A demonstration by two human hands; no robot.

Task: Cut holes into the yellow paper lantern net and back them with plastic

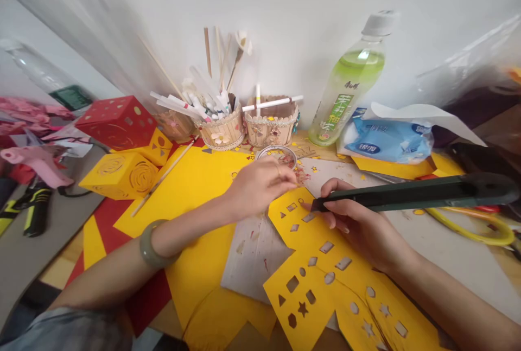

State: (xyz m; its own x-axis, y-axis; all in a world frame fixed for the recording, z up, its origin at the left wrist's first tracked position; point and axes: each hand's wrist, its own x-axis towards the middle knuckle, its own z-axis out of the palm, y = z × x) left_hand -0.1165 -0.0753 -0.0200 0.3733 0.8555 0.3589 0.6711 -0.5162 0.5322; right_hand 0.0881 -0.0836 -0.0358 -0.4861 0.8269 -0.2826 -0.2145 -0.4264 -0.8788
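Apparently, the step in hand was cutting small shapes from the yellow card (301, 240), which lay over the pale board (248, 269); the right hand (364, 223) had its fingers wrapped around a dark cutter (399, 193), its front end over the card's upper part. The left hand (262, 183) curled its fingers near the round tin (277, 147), though whether they pinched a scrap I couldn't tell. The next move seemingly called for a steadied card and a short, controlled stroke.
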